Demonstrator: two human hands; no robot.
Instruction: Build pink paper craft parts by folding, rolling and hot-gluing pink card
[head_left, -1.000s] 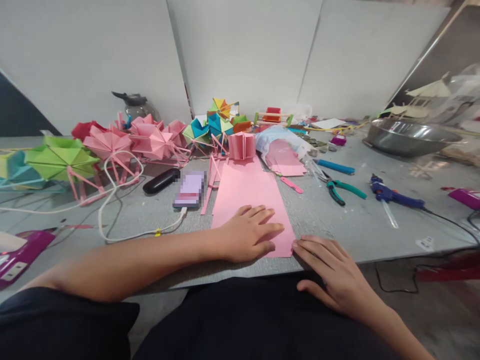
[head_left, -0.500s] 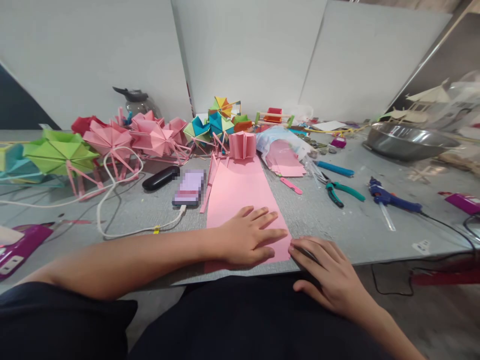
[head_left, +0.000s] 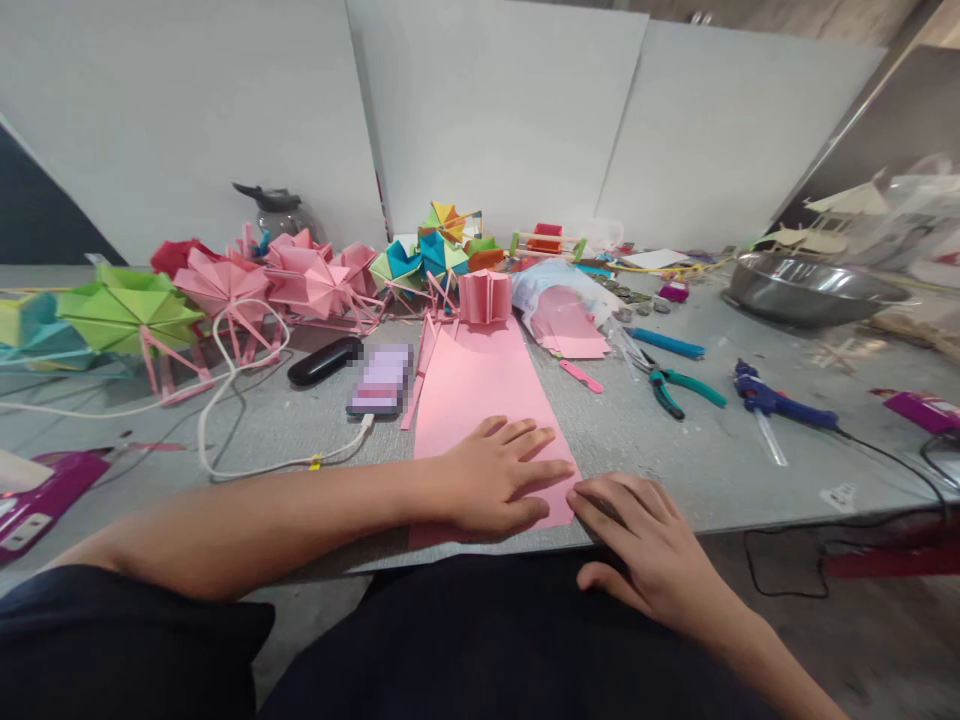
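A long pink paper sheet (head_left: 480, 385) lies on the grey table, reaching from its front edge back to a folded pink paper piece (head_left: 484, 298). My left hand (head_left: 502, 475) rests flat on the near part of the sheet, palm down with fingers spread. At the sheet's near right edge is my right hand (head_left: 637, 535). Its fingers are stretched out, the thumb stands apart, and the fingertips touch the paper's edge. Thin pink strips (head_left: 417, 380) lie along the sheet's left side.
A phone (head_left: 381, 380) on a white cable and a black case (head_left: 324, 361) lie left. Folded-paper wheels (head_left: 135, 310) line the back left. To the right are a pink cutter (head_left: 580, 376), pliers (head_left: 675, 385), a blue glue gun (head_left: 780, 400) and a metal bowl (head_left: 810, 290).
My right hand has shifted slightly left along the paper's near right edge. My left hand stays flat on the sheet. The camera view has moved a little.
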